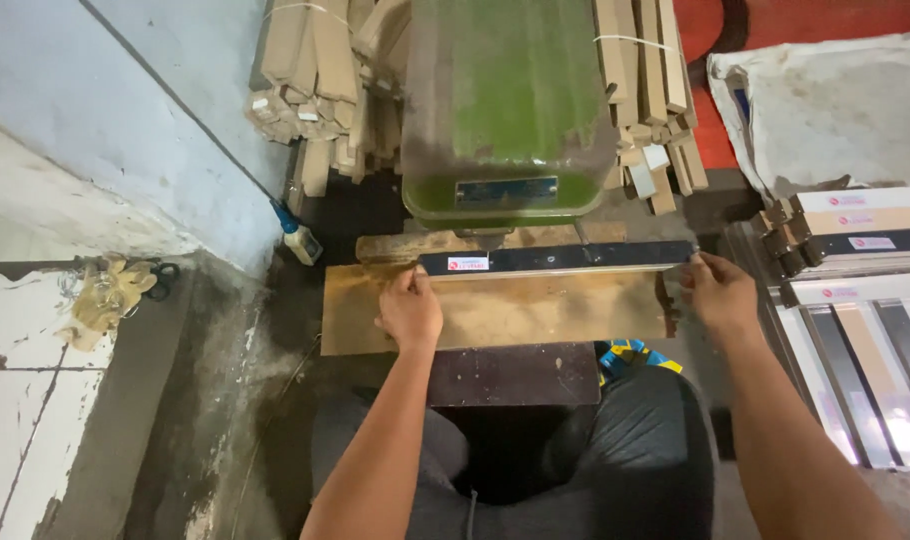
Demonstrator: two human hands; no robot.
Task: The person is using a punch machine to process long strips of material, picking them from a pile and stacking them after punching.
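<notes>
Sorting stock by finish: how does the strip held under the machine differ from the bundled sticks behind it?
The held strip is black, single and lies flat across the wooden board; the bundled sticks are pale bare wood, tied in stacks, ends toward the camera. Both are long and narrow.

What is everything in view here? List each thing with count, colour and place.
Machine: one, green, top centre, over the wooden board.
Moulding strip: one, black, lying across the board under the machine, held at both ends.
Wooden board: one, brown, centre.
Bundled wood sticks: several bundles, pale tan, behind the machine on both sides.
Stacked strips: many; white, black and tan; right edge.
Sack: one, white, top right.
Scissors: one pair, black handles, on the left ledge.
Brush: one, blue handle, by the wall.
Left hand: on the strip's left end.
Right hand: on the strip's right end.
</notes>
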